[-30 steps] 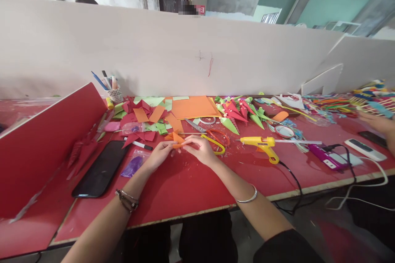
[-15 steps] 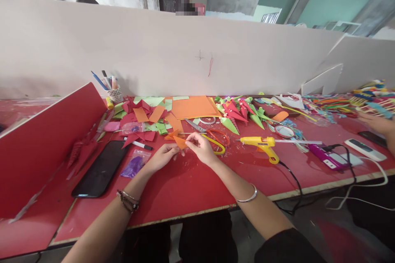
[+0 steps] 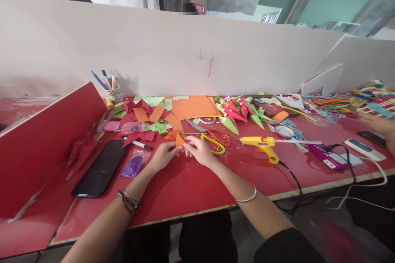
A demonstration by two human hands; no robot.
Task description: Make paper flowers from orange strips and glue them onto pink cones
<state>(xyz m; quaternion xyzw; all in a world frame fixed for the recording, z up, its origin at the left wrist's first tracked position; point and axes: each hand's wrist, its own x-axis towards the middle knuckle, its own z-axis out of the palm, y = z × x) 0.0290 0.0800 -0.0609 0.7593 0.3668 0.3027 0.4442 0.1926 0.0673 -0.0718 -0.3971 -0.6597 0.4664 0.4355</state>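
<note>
Between my two hands is a small piece of orange paper (image 3: 180, 140), folded to a point that faces away from me. My left hand (image 3: 164, 155) pinches its left side, and my right hand (image 3: 200, 150) grips its lower right edge with thumb and fingers. Just behind lie more orange paper pieces (image 3: 170, 136). Scissors (image 3: 212, 144) with yellow and orange-red handles rest right beyond my right hand. A purple packet (image 3: 135, 164) and a black-capped marker (image 3: 142, 145) lie left of my left hand.
A yellow glue gun (image 3: 261, 144) with a cord lies at right, near a purple power strip (image 3: 327, 158). Red and green paper cones (image 3: 239, 111) and orange sheets (image 3: 194, 107) stand behind. A black phone (image 3: 100, 168) lies left. Another person's hand (image 3: 376, 124) is at far right.
The orange paper was low and flat between my fingers, then turned to show a broad face, and now stands narrower and pointed. My right hand has closed in beside my left.
</note>
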